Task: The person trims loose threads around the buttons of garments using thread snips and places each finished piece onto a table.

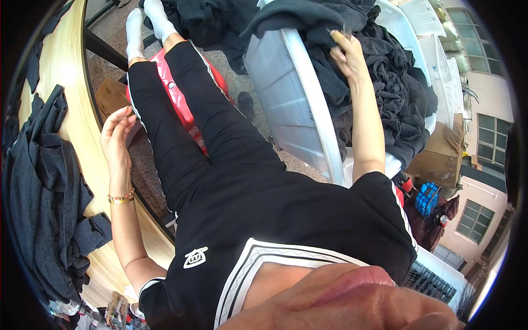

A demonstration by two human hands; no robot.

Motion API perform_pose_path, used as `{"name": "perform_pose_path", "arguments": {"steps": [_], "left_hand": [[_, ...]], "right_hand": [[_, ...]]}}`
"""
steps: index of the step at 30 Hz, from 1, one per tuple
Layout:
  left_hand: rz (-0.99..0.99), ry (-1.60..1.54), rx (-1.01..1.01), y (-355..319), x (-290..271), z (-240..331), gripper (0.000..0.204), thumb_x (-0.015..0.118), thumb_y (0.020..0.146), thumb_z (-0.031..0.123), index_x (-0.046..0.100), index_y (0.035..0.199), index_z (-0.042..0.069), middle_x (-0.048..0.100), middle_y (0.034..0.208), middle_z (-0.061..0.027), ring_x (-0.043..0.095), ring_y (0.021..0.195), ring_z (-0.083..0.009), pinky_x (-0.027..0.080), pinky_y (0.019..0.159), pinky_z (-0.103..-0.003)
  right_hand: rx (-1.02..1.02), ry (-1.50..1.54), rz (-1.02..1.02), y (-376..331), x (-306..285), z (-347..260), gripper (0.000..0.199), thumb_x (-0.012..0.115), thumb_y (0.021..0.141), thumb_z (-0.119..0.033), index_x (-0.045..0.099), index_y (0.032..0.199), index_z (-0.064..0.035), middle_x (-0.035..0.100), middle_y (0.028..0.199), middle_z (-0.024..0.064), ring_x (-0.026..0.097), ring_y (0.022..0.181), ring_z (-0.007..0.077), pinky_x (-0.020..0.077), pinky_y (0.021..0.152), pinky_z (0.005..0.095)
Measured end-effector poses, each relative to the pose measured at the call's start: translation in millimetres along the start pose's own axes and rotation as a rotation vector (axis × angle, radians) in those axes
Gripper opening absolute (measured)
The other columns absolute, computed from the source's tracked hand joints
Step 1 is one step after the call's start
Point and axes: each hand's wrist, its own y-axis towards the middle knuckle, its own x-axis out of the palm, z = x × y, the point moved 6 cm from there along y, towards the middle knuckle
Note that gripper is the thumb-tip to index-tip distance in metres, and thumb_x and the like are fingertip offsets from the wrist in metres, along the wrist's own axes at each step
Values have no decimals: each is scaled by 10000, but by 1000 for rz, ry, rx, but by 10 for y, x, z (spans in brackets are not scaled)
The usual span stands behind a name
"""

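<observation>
My right hand (348,54) is closed on a dark grey garment (316,22) that drapes over the rim of a pale plastic bin (286,93). More dark knit garments (390,88) lie heaped inside, under and beyond my right forearm. On the other side, my left hand (117,131) hovers by the edge of a light wooden table (77,110), its fingertips pinched together. Whatever lies between those fingertips, if anything, is too small to make out. A dark grey knit garment (47,187) spreads across the table, apart from my left hand.
A red plastic stool (176,91) stands by my legs. Under the table sits a cardboard box (110,98), near a black metal frame (102,52). Dark cloth (203,22) lies on the floor ahead. Another cardboard box (437,157) and a blue basket (427,198) are at the right.
</observation>
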Motion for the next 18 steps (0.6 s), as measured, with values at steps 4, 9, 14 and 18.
{"name": "perform_pose_path", "arguments": {"steps": [4,9,14,18], "left_hand": [[-206,48,-38,126,643,20,319,572,1025,185,629,1295,25,668,1267,-137,677,1080,-206,534,957,-333],[-616,-201,-335,-53,1858,177,601,496,1029,489,490,1476,89,503,1478,-178,499,1341,-305,415,1078,-402],[-624,-434,-387,-160,2453,471,676,619,976,475,501,1449,7,531,1439,-145,481,1333,-207,340,1143,-336],[-803,-115,-241,-191,2447,602,404,696,853,98,636,1229,-36,704,1142,-86,657,1014,-147,496,938,-281]], "right_hand": [[98,-67,-285,-612,731,-103,359,767,813,-118,596,1067,68,628,801,43,330,377,1,244,336,147],[317,-24,-723,-1165,1993,120,279,808,751,-67,539,825,-60,483,645,-61,396,441,9,315,415,208],[530,217,-979,-1577,2820,374,395,776,766,30,407,708,-98,429,609,-43,385,388,23,219,360,239],[637,216,-1307,-2012,3245,331,482,859,738,-14,393,652,-100,410,505,-52,451,402,41,258,375,242]]}}
